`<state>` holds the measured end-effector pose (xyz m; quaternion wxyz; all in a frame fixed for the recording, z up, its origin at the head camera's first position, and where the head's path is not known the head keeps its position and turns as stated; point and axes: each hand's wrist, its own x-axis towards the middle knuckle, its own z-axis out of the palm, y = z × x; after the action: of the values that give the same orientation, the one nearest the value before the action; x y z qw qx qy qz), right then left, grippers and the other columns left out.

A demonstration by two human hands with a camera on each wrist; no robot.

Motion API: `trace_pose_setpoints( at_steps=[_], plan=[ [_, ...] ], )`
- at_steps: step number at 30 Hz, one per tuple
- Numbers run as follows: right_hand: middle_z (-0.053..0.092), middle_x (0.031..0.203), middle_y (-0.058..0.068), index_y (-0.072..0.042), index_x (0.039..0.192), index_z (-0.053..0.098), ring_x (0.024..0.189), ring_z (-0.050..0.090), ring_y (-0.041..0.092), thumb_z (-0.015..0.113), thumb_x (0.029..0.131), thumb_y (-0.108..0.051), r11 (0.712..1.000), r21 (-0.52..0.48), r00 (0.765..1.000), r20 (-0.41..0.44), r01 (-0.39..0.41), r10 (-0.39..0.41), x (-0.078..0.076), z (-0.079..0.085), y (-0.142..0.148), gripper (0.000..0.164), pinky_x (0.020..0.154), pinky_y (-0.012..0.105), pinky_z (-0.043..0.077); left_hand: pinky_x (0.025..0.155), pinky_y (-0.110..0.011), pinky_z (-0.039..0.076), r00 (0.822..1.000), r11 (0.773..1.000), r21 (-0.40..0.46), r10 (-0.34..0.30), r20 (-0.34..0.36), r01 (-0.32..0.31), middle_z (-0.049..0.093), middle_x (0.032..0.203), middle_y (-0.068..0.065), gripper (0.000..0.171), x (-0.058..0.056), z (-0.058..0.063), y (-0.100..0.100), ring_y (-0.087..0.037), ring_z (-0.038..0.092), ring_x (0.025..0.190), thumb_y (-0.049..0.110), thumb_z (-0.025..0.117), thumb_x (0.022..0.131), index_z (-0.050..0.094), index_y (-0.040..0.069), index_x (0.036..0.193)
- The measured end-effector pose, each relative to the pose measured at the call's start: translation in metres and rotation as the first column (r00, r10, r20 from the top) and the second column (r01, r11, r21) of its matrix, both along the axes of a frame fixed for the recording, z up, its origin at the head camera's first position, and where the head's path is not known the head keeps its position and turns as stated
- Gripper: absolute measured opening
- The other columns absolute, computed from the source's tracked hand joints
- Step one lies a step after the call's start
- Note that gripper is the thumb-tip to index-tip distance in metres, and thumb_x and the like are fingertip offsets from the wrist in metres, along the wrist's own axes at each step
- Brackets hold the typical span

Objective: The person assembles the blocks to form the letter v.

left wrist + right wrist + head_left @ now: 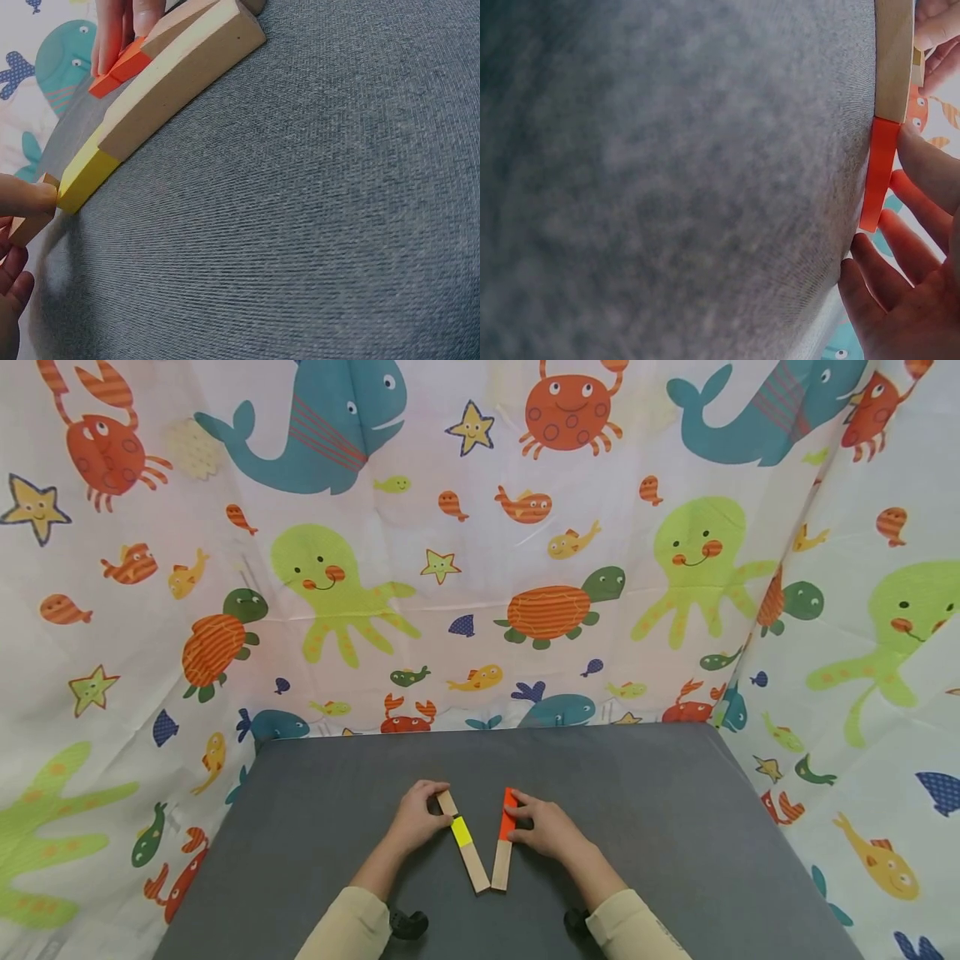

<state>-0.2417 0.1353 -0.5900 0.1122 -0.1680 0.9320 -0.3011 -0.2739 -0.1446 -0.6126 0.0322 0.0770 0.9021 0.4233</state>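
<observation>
My left hand pinches a small plain wooden block between thumb and fingers. That block sits at the far end of a yellow block, with a narrow dark gap visible in the head view. A longer plain wooden block continues the line from the yellow one. My right hand holds a red block by its side, thumb near where it meets another plain wooden block. The red stretch seems to have a seam in the left wrist view. Both rows converge at their near ends, forming a V.
The blocks lie on a grey cloth-covered table. Behind it and at the sides hangs a white curtain printed with sea animals. Dark bands show near the sleeve cuffs.
</observation>
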Motion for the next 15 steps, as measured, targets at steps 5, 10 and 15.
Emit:
trace_pose_setpoints(
  at_steps=[5, 10, 15],
  plan=[
    [0.039, 0.161, 0.006, -0.017, 0.141, 0.061, 0.142, 0.043, 0.04, 0.077, 0.09, -0.031, 1.0, -0.001, 1.0, 0.009, 0.003, -0.003, 0.0008, -0.0018, -0.0003, 0.055, 0.11, 0.058, 0.042, 0.105, -0.052, 0.046, 1.0, 1.0, -0.018, 0.003, 0.008, -0.003, 0.06, 0.128, -0.008, 0.056, 0.001, -0.0031, 0.0016, -0.029, 0.056, 0.119, 0.012, 0.084, 0.079, 0.066, 0.011, 0.132],
    [0.039, 0.161, 0.006, -0.017, 0.141, 0.061, 0.142, 0.043, 0.041, 0.077, 0.09, -0.03, 1.0, -0.011, 1.0, 0.01, -0.002, 0.002, 0.0021, -0.0011, -0.0003, 0.055, 0.11, 0.058, 0.042, 0.105, -0.052, 0.047, 1.0, 1.0, -0.025, 0.003, 0.009, -0.003, 0.06, 0.128, -0.007, 0.056, 0.0016, -0.0035, 0.0023, -0.029, 0.056, 0.118, 0.013, 0.084, 0.079, 0.067, 0.011, 0.132],
    [0.039, 0.161, 0.007, -0.016, 0.142, 0.06, 0.142, 0.043, 0.041, 0.077, 0.09, -0.029, 1.0, -0.018, 1.0, 0.0, -0.007, 0.007, 0.0018, -0.0002, 0.0002, 0.056, 0.11, 0.058, 0.042, 0.104, -0.051, 0.047, 1.0, 1.0, -0.01, -0.014, 0.0, 0.014, 0.061, 0.126, -0.008, 0.055, 0.0013, -0.0035, 0.003, -0.029, 0.057, 0.117, 0.013, 0.085, 0.078, 0.067, 0.009, 0.13]
  ],
)
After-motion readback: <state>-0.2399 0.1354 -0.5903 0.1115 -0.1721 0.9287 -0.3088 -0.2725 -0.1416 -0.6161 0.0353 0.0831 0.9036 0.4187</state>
